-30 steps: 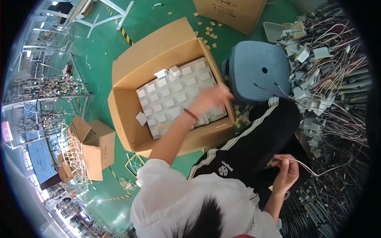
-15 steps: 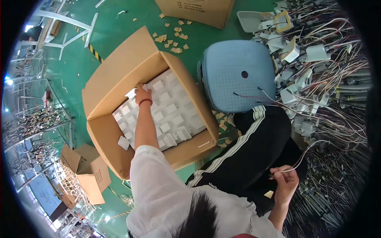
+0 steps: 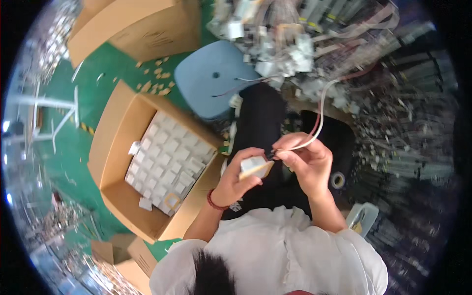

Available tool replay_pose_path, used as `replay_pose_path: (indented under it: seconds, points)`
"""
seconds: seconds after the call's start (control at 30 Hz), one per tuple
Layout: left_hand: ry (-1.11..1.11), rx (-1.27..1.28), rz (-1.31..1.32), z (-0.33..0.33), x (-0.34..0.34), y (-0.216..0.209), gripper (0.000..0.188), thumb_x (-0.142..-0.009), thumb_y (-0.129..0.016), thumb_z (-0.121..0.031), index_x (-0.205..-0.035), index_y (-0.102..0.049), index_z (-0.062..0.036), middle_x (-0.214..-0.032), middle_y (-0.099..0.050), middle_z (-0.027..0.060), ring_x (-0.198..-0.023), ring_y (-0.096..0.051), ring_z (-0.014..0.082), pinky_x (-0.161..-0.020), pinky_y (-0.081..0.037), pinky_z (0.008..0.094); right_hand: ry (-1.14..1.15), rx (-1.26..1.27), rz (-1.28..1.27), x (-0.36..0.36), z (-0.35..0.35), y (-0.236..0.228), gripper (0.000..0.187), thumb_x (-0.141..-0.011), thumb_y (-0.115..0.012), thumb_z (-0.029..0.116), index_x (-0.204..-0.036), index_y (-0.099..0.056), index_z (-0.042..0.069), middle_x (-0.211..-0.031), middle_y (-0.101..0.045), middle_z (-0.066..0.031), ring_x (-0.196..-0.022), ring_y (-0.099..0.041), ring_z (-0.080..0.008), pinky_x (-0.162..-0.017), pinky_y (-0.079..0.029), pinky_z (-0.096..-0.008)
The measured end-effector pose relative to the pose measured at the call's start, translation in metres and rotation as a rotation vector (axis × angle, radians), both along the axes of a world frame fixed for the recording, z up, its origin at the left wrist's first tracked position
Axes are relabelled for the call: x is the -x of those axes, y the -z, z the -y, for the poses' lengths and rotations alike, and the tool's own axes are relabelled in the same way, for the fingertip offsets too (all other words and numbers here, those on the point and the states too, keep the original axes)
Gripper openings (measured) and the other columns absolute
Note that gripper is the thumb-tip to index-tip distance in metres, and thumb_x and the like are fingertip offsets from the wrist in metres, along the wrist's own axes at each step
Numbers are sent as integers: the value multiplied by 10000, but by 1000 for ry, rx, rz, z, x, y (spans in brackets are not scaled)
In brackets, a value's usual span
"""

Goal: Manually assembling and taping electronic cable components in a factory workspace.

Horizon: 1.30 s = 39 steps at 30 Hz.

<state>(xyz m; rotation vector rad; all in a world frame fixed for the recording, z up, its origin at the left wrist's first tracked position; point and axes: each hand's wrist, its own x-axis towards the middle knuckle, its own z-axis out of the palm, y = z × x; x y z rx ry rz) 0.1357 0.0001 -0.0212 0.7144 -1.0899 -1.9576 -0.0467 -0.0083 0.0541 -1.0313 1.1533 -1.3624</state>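
Observation:
My left hand (image 3: pixel 230 178), with a dark red beaded bracelet at the wrist, grips a small white box-shaped part (image 3: pixel 252 165) with a yellowish edge. Pinched in my right hand (image 3: pixel 311 167) is the end of a cable (image 3: pixel 323 103) with red and white wires. Its small black connector (image 3: pixel 269 154) lies right by the white part; whether they touch, I cannot tell. Both hands are close together above my dark trousers. To the left, an open cardboard box (image 3: pixel 114 204) holds rows of similar white parts (image 3: pixel 164 160).
A blue stool (image 3: pixel 209 73) stands ahead, with thin wires across it. Bundled cables (image 3: pixel 403 128) and white parts fill the right side. Cardboard scraps (image 3: pixel 156 81) litter the green floor near another carton (image 3: pixel 152 42). A clear tub (image 3: pixel 365 216) sits by my right elbow.
My left hand has come out of the cardboard box with a white part and now meets my right hand over my lap. The view has swung to the right.

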Motion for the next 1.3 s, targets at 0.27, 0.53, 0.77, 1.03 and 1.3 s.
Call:
replay_pose_path:
  seconds: [0.27, 0.53, 0.77, 1.03, 1.3]
  points:
    - [169, 427, 179, -13, 59, -42, 620, -780, -765, -219, -1238, -411, 1, -1118, -575, 136, -972, -591, 202, -833, -467, 303, 113, 359, -281, 56, -63, -15, 98, -769, -704, -29, -853, -654, -30, -841, -667, -113, -791, -654, -203, -699, -533, -298]
    - [98, 640, 235, -31, 72, -52, 543, -763, -773, -213, -1153, -469, 11, -1124, -582, 163, -942, -617, 258, -802, -485, 320, 133, 447, -367, 67, -87, -26, 147, -724, -717, -62, -846, -649, -15, -822, -665, -107, -782, -664, -226, -667, -534, -319]
    - [176, 866, 282, -25, 68, -60, 520, -820, -722, -188, -1177, -376, -37, -1132, -541, 219, -963, -571, 268, -813, -455, 355, 27, 530, -448, 76, -87, -28, 196, -676, -698, -90, -842, -636, -4, -846, -648, -120, -779, -660, -262, -668, -539, -339]
    - [83, 925, 373, -24, 68, -62, 456, -721, -789, -189, -1068, -520, -68, -1040, -631, 122, -871, -645, 281, -729, -529, 336, -142, 407, -551, 85, -75, -40, 223, -645, -678, -117, -820, -640, 17, -791, -645, -77, -729, -650, -234, -638, -526, -312]
    - [205, 886, 327, -15, 71, -69, 446, -744, -770, -188, -1082, -512, -52, -1040, -623, 107, -888, -636, 284, -737, -531, 344, -233, 380, -559, 92, -72, -50, 215, -644, -682, -114, -813, -641, 13, -792, -644, -80, -735, -645, -226, -635, -522, -312]
